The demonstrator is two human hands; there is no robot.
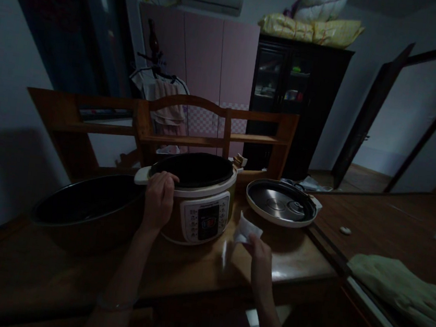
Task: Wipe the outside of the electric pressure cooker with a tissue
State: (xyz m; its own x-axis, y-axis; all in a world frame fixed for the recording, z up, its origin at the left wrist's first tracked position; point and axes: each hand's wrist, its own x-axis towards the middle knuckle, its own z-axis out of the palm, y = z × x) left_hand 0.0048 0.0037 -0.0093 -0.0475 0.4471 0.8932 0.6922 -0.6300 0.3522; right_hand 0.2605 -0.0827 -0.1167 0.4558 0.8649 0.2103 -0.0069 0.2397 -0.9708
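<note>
An electric pressure cooker (207, 220) stands lidless on the wooden desk, its control panel facing me. My left hand (160, 196) has its fingers curled over the cooker's near left rim. In my right hand (259, 252) a white tissue (247, 229) is pinched, held above the desk to the right of the cooker. Behind it the cooker's round lid (280, 203) lies with its metal inner side up. A large dark pot (91, 204) sits left of the cooker, partly behind my left forearm. The cooker's inside looks black, and its bottom is hidden.
A wooden shelf rack (188, 108) rises at the back of the desk. To the right, a second wooden table (392, 225) bears a small round white object (345, 230) and a pale green cloth (397, 283). Wardrobes and a doorway stand farther back.
</note>
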